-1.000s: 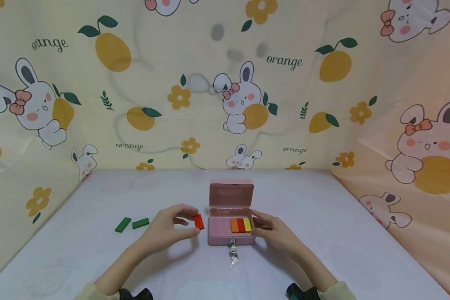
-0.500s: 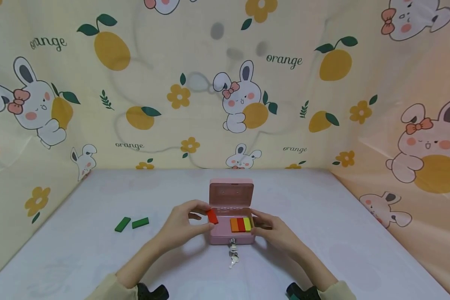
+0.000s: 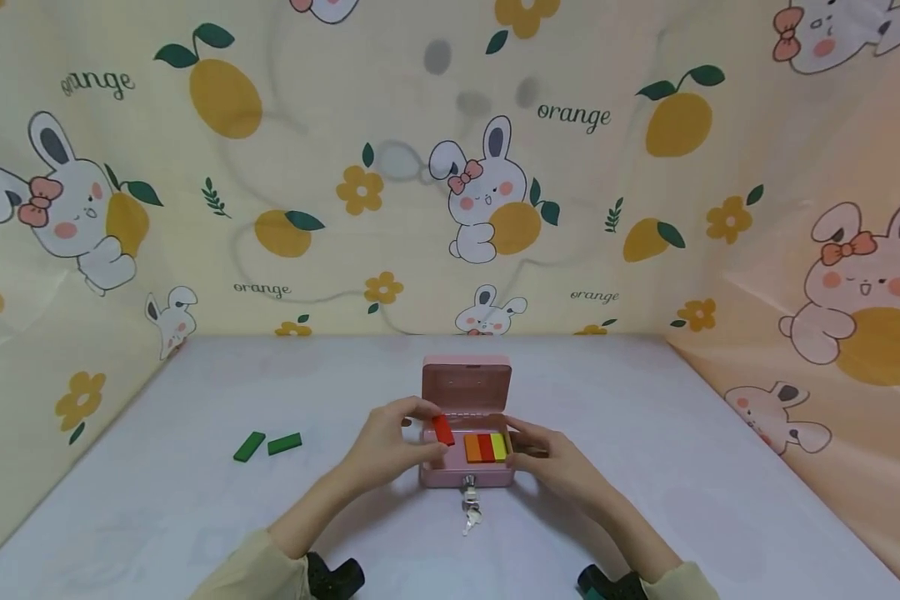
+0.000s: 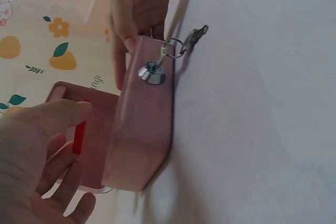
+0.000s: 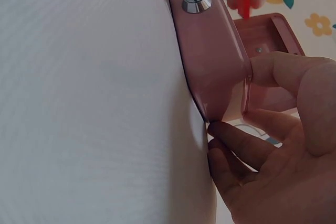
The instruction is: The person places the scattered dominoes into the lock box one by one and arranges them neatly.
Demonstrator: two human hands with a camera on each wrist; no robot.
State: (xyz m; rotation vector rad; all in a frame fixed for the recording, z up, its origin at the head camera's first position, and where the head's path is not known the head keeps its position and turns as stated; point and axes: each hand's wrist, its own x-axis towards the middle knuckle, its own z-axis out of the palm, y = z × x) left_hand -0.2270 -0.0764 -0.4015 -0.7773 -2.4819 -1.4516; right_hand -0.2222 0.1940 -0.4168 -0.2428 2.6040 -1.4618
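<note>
My left hand (image 3: pixel 386 446) pinches a red block (image 3: pixel 443 430) between thumb and fingers, over the left part of a pink cash box (image 3: pixel 446 479). The box stands with its lid (image 3: pixel 465 388) raised. Inside, toward the right, an orange block (image 3: pixel 471 448), another red block (image 3: pixel 485 448) and a yellow block (image 3: pixel 498 447) lie side by side. My right hand (image 3: pixel 562 462) grips the box's right end. In the right wrist view its thumb rests at the rim and two fingertips touch low on the wall (image 5: pixel 226 98).
Two green blocks (image 3: pixel 249 447) lie on the white table to the left. Keys (image 3: pixel 472 510) hang from the lock (image 4: pixel 152 73) at the box's front. Behind the table hangs a cloth (image 3: pixel 307 167) printed with rabbits and oranges.
My left hand has carried the red block rightward, from beside the box to over its inside. My right hand has stayed at the box's right end.
</note>
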